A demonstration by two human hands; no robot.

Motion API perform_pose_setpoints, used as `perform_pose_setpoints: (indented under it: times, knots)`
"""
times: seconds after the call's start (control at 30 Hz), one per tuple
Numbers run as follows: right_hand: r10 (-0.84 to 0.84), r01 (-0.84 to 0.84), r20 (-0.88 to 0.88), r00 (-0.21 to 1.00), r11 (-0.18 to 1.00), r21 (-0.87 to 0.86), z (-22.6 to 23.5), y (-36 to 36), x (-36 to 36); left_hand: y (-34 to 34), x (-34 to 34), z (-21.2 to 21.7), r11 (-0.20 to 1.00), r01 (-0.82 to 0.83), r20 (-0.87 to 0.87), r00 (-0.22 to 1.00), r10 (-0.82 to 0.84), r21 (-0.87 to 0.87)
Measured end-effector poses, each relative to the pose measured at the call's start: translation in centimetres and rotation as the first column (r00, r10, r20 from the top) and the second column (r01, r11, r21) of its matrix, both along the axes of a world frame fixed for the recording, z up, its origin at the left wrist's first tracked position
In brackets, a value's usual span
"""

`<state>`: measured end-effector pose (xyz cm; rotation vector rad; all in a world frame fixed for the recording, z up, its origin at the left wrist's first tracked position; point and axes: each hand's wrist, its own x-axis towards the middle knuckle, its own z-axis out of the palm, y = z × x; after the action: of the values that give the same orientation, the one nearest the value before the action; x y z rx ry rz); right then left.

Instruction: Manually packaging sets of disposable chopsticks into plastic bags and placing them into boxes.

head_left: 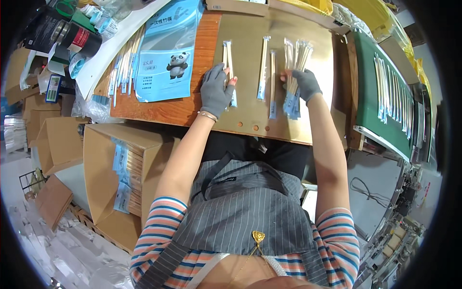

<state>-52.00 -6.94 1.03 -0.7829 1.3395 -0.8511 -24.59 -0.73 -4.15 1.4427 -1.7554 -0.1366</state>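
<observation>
Both of my hands wear grey gloves with bare fingertips. My left hand (215, 92) is at the left side of the tan board (248, 115). Its thumb and finger close on a clear-wrapped pair of chopsticks (228, 50) lying there. In my right hand (307, 85) is a bunch of wrapped chopsticks (292, 103), their blue ends toward me. Between the hands lie two more packets, a wrapped chopstick packet (263, 67) farther off and another chopstick packet (273, 84) closer to the bunch.
Left of the board are a blue panda-print bag (166, 53) and loose chopstick packets (126, 65). On the right, a green conveyor belt (375, 43) carries a row of wrapped chopsticks (392, 96). A cardboard box (108, 212) below left holds bagged chopsticks. A dark thermos (82, 39) lies upper left.
</observation>
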Motion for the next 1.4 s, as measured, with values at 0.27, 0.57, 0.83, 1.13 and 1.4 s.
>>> perform_pose_setpoints:
  times: [0.27, 0.57, 0.83, 1.13, 1.4]
  knots:
    - [0.016, -0.015, -0.054, 0.998, 0.999, 0.032, -0.3, -0.6, -0.5, 0.1, -0.2, 0.2, 1.0, 0.007, 0.014, 1.0, -0.007, 0.009]
    - [0.079, -0.096, -0.302, 0.95, 0.994, -0.042, -0.2, -0.9, 0.8, 0.2, -0.1, 0.2, 1.0, 0.011, 0.003, 1.0, -0.011, 0.02]
    - [-0.03, 0.028, -0.056, 0.998, 0.999, -0.037, -0.9, -0.4, 6.3, 0.1, -0.3, 1.2, 1.0, 0.005, -0.015, 1.0, -0.005, -0.015]
    - [0.373, -0.363, -0.205, 0.905, 0.928, 0.088, 4.0, 0.3, 9.1, 0.6, 2.2, 0.6, 0.979, 0.175, 0.264, 0.944, -0.197, 0.107]
    - [0.236, -0.239, -0.083, 0.968, 0.971, -0.019, 0.0, -0.4, 2.2, 0.6, 2.5, 0.9, 0.964, 0.231, 0.089, 0.966, -0.244, 0.134]
